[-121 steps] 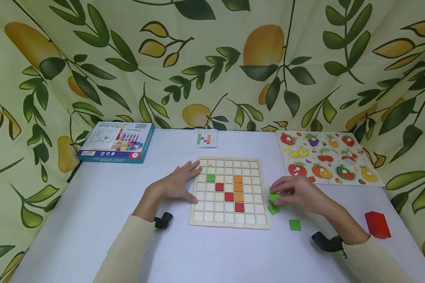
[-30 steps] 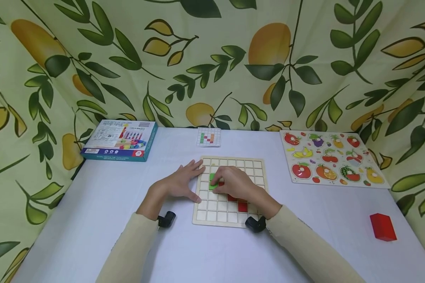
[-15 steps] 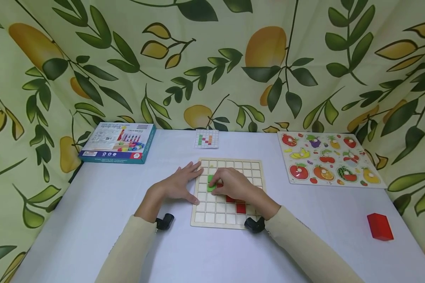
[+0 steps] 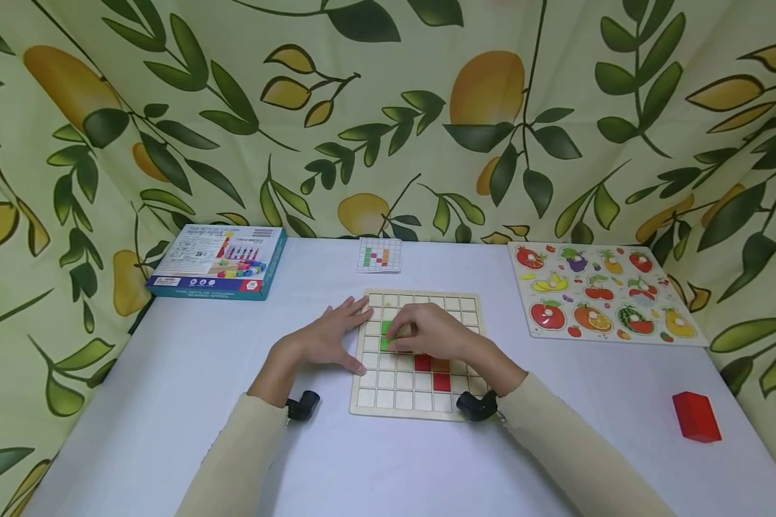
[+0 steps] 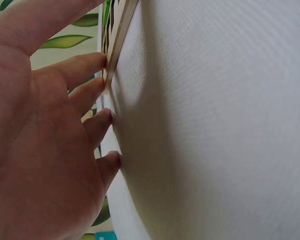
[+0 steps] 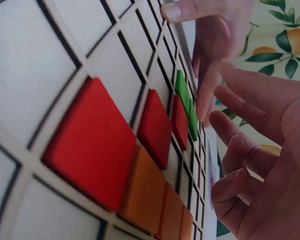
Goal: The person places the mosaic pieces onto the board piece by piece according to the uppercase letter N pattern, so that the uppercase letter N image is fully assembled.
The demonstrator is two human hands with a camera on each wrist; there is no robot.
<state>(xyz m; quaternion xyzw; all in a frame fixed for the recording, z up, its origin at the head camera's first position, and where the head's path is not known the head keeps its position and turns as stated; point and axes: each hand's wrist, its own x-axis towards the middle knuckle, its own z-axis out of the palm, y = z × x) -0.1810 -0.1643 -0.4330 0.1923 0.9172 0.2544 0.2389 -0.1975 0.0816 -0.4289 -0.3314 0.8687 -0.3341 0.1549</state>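
Note:
A wooden grid board (image 4: 384,399) lies flat at the middle of the table. My left hand (image 4: 323,334) is spread along its left edge, thumb and fingertips at the frame. Over the board's upper middle, my right hand (image 4: 436,332) has thumb and forefinger bent close to two green tiles (image 4: 384,337), which sit one above the other in a left column. From the right wrist, the right fingers (image 6: 230,150) are loosely bent with nothing between them. Red tiles (image 6: 92,145) run diagonally across the cells, beside a line of orange tiles (image 6: 142,190). In the head view the right hand hides part of these.
Behind the board lies a small pattern card (image 4: 379,255) with coloured squares. A boxed toy set (image 4: 216,260) is at back left, a fruit puzzle board (image 4: 604,291) at back right. The red block (image 4: 696,416) stands near the right edge.
From the loose green tiles right of the board, my right hand has moved left over the grid, where a second green tile now sits. Lately it shifts slightly right. The left hand stays put.

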